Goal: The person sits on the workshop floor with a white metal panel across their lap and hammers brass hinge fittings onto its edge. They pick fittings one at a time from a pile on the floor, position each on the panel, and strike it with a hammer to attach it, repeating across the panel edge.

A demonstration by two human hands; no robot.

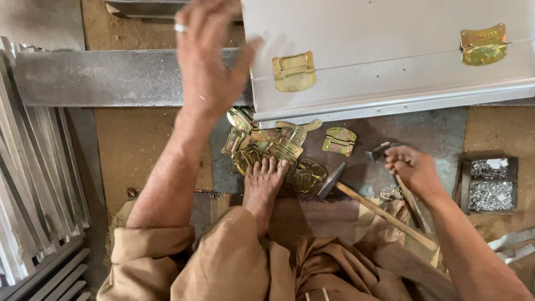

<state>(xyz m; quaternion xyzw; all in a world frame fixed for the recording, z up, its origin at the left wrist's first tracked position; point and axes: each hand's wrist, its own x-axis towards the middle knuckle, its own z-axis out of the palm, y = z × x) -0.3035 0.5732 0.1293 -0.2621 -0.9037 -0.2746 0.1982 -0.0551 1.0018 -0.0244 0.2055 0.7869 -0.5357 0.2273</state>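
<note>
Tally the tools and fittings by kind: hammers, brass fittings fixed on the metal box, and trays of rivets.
Hammers: 2, one lying free, one under the right hand
Brass fittings fixed on the metal box: 2
Trays of rivets: 1
Total: 5

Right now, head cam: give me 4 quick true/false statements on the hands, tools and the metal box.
1. The left hand is raised, fingers spread, at the left edge of the silver metal box. True.
2. The right hand is empty. False: it grips the handle of a hammer with a dark head.
3. A second wooden-handled hammer lies on the floor, unheld. True.
4. The brass-coloured clasps are stacked on top of the box. False: the loose ones lie in a pile on the floor by the bare foot; only two are fixed to the box front.
</note>
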